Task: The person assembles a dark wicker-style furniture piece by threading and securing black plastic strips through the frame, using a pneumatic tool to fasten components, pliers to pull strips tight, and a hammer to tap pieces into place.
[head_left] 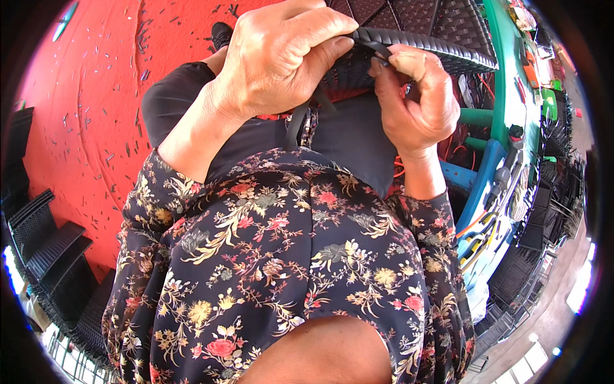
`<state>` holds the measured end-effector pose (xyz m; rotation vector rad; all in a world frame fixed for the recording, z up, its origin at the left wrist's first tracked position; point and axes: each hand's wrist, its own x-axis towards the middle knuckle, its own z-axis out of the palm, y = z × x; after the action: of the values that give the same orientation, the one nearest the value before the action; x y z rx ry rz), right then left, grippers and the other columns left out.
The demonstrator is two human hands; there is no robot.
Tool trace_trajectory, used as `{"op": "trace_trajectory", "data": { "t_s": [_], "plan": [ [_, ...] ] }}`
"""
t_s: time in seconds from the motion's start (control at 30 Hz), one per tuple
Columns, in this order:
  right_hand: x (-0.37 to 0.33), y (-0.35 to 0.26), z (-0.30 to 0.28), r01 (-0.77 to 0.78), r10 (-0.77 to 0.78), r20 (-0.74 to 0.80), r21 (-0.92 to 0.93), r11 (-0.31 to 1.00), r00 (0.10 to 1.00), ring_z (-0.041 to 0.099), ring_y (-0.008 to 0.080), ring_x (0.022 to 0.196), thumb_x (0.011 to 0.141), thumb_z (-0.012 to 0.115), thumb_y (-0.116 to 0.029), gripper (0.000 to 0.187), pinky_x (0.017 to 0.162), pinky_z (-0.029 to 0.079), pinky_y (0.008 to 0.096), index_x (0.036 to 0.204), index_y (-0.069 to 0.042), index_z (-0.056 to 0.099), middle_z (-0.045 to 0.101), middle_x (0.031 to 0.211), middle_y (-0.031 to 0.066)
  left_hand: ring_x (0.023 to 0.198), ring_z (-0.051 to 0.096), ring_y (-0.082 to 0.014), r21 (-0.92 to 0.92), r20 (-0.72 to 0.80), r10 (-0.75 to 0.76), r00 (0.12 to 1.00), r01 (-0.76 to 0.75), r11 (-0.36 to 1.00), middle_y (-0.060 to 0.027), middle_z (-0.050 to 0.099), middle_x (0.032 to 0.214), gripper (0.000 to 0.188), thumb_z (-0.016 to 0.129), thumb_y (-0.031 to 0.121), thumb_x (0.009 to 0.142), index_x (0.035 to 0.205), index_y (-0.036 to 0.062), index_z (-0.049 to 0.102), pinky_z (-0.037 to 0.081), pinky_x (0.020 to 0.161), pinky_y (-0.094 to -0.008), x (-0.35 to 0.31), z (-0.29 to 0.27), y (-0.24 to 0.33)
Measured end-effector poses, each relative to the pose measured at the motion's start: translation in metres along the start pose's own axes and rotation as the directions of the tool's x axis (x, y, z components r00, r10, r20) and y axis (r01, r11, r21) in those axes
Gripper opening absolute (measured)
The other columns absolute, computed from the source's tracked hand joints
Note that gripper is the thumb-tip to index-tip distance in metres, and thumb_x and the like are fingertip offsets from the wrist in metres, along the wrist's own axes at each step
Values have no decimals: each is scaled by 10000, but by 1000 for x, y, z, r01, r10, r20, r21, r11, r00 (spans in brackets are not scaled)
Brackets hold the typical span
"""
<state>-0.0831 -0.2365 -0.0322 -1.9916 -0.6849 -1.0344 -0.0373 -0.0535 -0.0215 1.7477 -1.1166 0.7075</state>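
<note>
A dark woven wicker piece (419, 16) lies at the top, over my lap, its rim (441, 59) wrapped in slanting turns of strip. My left hand (275, 61) is closed, thumb and forefinger pinched at the rim's left part where a flat black strip (372, 45) runs. On the right, my right hand (422, 96) pinches that same strip between thumb and forefinger, just under the rim. Another length of black strip (295, 125) hangs below my left hand toward my lap. My left hand hides part of the weave.
Red floor covering (83, 128) spreads to the left, littered with small black scraps. Stacked black woven furniture (57, 246) stands at the far left. Along the right are a green frame (501, 70), a blue stand (483, 173), and assorted tools (505, 185).
</note>
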Motion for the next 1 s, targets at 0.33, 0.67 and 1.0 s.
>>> {"op": "trace_trajectory", "data": {
  "t_s": [0.33,0.67,1.0],
  "plan": [
    [28,13,-5,104,-111,188,47,993,976,644,139,687,736,653,132,257,603,501,237,960,5,649,667,827,87,621,583,-333,-49,40,-60,997,62,997,-137,562,690,148,662,-44,767,901,-3,613,450,534,-375,-5,2,-21],
    [27,52,16,71,-92,135,153,986,987,555,69,573,759,701,99,166,496,438,211,840,9,589,617,762,54,707,641,-270,-88,132,-303,944,316,945,-122,633,761,70,636,3,799,869,10,633,491,634,-324,2,4,-37],
    [33,50,21,309,-290,177,-89,947,940,639,233,654,700,711,106,210,574,497,284,839,-23,622,622,766,103,716,645,-191,-89,160,-387,908,404,910,-123,648,761,74,637,-4,804,877,-6,622,492,641,-306,3,6,-49]
  ]
}}
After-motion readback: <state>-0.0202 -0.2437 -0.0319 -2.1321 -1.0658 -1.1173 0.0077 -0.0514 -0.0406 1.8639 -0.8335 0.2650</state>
